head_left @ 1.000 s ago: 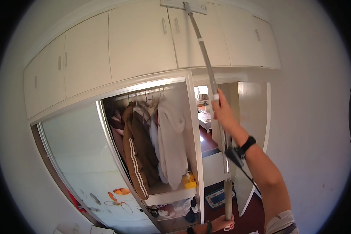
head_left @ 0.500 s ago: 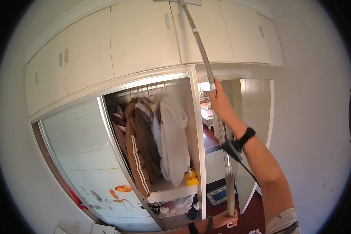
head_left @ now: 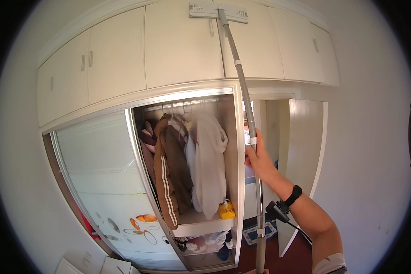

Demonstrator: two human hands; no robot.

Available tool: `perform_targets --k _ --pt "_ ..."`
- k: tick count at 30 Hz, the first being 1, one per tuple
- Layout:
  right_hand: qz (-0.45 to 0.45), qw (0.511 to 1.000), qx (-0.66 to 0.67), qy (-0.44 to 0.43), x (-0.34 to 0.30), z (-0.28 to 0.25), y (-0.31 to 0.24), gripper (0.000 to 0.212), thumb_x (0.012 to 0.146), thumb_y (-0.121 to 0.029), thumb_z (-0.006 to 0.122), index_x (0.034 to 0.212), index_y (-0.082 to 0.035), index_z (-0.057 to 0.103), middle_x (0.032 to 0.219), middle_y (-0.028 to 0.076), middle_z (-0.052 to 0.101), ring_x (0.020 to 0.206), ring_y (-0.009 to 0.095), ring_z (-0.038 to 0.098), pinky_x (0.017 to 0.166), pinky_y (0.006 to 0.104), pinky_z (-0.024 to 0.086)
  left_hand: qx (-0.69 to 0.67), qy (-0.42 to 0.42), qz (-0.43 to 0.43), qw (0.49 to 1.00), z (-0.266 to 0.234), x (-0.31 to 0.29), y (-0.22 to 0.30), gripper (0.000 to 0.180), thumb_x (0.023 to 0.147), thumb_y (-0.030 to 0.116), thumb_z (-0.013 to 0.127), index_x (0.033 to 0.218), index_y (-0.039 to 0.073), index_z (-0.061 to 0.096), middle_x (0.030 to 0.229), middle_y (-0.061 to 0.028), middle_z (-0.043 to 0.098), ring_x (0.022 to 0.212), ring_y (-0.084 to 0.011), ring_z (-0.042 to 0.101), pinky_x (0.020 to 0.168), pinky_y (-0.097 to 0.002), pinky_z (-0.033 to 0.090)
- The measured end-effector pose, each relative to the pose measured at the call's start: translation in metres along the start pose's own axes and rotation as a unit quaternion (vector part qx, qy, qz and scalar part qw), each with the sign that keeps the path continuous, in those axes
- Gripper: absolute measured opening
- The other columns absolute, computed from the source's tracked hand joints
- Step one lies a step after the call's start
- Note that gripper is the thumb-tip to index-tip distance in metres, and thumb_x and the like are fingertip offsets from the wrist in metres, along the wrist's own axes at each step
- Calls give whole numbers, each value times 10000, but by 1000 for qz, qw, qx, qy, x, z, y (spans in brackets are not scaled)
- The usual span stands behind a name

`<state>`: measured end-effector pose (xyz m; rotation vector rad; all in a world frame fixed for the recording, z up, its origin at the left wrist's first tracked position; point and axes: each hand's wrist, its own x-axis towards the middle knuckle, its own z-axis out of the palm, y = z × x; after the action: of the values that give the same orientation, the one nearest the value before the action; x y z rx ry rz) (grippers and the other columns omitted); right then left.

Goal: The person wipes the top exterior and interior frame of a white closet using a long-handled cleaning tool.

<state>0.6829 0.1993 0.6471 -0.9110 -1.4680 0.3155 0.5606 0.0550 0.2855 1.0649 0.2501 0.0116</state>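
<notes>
A flat mop with a long grey telescopic pole (head_left: pixel 242 84) reaches up across the view. Its white rectangular head (head_left: pixel 201 10) lies against the upper cabinet doors (head_left: pixel 182 50), over the seam between two of them. Partway down the pole, my right hand (head_left: pixel 263 163) is wrapped round it, just below a white collar. At the bottom edge only a sliver of my left hand (head_left: pixel 251 271) shows, closed about the pole's lower grip. A black strap with a small dark device (head_left: pixel 277 211) sits at my right wrist.
Below the cabinets stands a wardrobe with a frosted sliding door (head_left: pixel 96 169). In its open part hang several clothes, among them a brown jacket (head_left: pixel 162 169) and a pale hooded top (head_left: pixel 210 164). A yellow bottle (head_left: pixel 226 210) is on its shelf. An open door (head_left: pixel 301 146) stands right.
The mop head has come down the cabinet doors, fully into view. Both my hands have dropped with the pole, the left nearly out of the picture. The view has shifted slightly.
</notes>
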Motion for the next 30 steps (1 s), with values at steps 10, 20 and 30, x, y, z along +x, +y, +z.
perform_targets --k 10,20,30 --pt "-46 998 -33 37 64 -4 -58 537 900 -150 410 1379 -91 175 822 92 530 563 128 510 548 261 467 -14 -117 95 988 11 16 77 206 837 77 535 652 71 445 480 -13 392 437 -121 420 434 -265 348" --pt "-58 996 -64 31 11 47 -17 549 875 -59 379 1379 -70 161 767 96 510 551 145 507 546 291 462 54 3 45 998 -1 -43 19 176 833 122 555 673 73 499 541 -41 491 463 -102 449 476 -244 394" --pt "-95 974 -190 83 71 38 -48 545 883 -152 392 1359 -4 171 790 235 565 690 326 579 655 388 457 -26 -89 32 995 -47 -15 68 226 829 106 525 649 108 388 493 16 393 434 -78 394 584 -238 451"
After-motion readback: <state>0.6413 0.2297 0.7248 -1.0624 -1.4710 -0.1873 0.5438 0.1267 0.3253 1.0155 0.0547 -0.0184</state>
